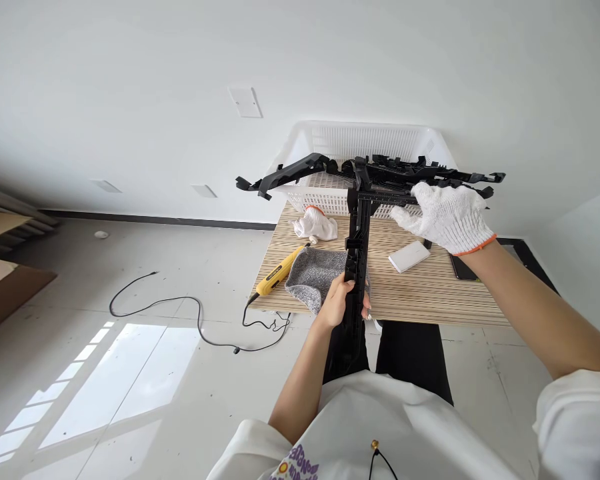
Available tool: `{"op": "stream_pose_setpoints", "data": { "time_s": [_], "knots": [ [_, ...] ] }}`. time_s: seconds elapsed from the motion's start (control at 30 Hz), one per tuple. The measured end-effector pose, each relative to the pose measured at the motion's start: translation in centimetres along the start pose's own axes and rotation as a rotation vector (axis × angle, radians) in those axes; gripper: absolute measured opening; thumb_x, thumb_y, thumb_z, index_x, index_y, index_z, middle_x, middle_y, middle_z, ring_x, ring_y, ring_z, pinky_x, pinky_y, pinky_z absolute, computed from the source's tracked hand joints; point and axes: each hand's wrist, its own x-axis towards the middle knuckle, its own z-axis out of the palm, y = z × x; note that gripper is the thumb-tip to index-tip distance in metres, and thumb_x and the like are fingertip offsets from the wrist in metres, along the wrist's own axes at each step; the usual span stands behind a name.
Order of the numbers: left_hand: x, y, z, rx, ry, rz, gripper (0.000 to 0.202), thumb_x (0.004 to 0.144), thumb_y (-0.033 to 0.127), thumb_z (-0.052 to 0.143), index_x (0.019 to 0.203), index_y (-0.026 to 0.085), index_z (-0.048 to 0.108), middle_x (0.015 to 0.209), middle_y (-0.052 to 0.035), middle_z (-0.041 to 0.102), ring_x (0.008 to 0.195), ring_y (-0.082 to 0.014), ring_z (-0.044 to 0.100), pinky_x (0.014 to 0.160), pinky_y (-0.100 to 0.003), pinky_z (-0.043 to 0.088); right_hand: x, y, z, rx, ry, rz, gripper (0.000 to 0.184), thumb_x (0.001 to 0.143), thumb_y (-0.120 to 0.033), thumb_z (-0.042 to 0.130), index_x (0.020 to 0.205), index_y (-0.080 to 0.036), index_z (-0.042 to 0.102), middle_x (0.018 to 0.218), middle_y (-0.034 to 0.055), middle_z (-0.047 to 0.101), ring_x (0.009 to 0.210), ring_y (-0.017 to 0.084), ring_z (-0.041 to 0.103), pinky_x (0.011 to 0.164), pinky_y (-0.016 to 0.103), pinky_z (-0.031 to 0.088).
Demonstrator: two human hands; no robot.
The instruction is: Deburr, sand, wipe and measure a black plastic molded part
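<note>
A long black plastic frame part (356,267) stands roughly upright over the near edge of a small wooden table (425,293). My bare left hand (341,300) is wrapped round its lower stretch. My right hand (447,217), in a white knit glove with an orange cuff, rests on the part's cross arm near the top, fingers curled over it. Behind it, more black frame parts (380,172) lie across the rim of a white plastic basket (330,143).
On the table lie a grey cloth (314,275), a yellow corded tool (279,270), a spare white glove (316,224), a white box (409,256) and a dark phone (463,269). A black cable (190,317) trails over the floor at left. Cardboard (5,287) sits at far left.
</note>
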Motion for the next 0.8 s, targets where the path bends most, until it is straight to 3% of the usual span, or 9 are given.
{"op": "stream_pose_setpoints", "data": {
  "time_s": [0.2, 0.37, 0.63, 0.8],
  "knots": [
    [0.0, 0.2, 0.2, 0.008, 0.006, -0.005, 0.021, 0.089, 0.036, 0.042, 0.093, 0.017, 0.051, 0.059, -0.0018, 0.066, 0.041, -0.0158, 0.057, 0.042, -0.026, 0.047, -0.6, -0.6, -0.9, -0.046, 0.020, 0.100, 0.064, 0.089, -0.067, 0.024, 0.085, -0.015, 0.062, 0.055, 0.0091, 0.057, 0.052, 0.019, 0.051, 0.053, 0.029, 0.019],
    [0.0, 0.2, 0.2, 0.005, 0.010, 0.001, 0.021, 0.089, 0.036, 0.043, 0.092, 0.017, 0.052, 0.059, -0.0015, 0.066, 0.041, -0.0156, 0.057, 0.042, -0.026, 0.047, -1.7, -1.3, -0.6, -0.022, -0.058, 0.021, 0.059, 0.086, -0.065, 0.027, 0.083, -0.017, 0.063, 0.056, 0.0061, 0.055, 0.054, 0.019, 0.051, 0.051, 0.029, 0.018],
    [0.0, 0.3, 0.3, 0.018, 0.010, -0.005, 0.022, 0.088, 0.037, 0.043, 0.092, 0.017, 0.052, 0.058, -0.0017, 0.066, 0.041, -0.0153, 0.057, 0.042, -0.026, 0.047, -2.1, -1.2, 0.6, -0.039, -0.086, 0.036, 0.054, 0.088, -0.060, 0.028, 0.088, -0.017, 0.062, 0.057, 0.0070, 0.055, 0.055, 0.020, 0.049, 0.054, 0.030, 0.018],
    [0.0, 0.3, 0.3, 0.022, 0.020, -0.014, 0.023, 0.087, 0.039, 0.044, 0.091, 0.017, 0.052, 0.058, -0.0013, 0.066, 0.040, -0.0155, 0.057, 0.041, -0.026, 0.047, -2.1, -1.2, 0.2, -0.007, -0.115, -0.049, 0.042, 0.090, -0.045, 0.029, 0.089, -0.017, 0.062, 0.064, 0.0079, 0.060, 0.054, 0.017, 0.046, 0.053, 0.031, 0.018]
  ]
}}
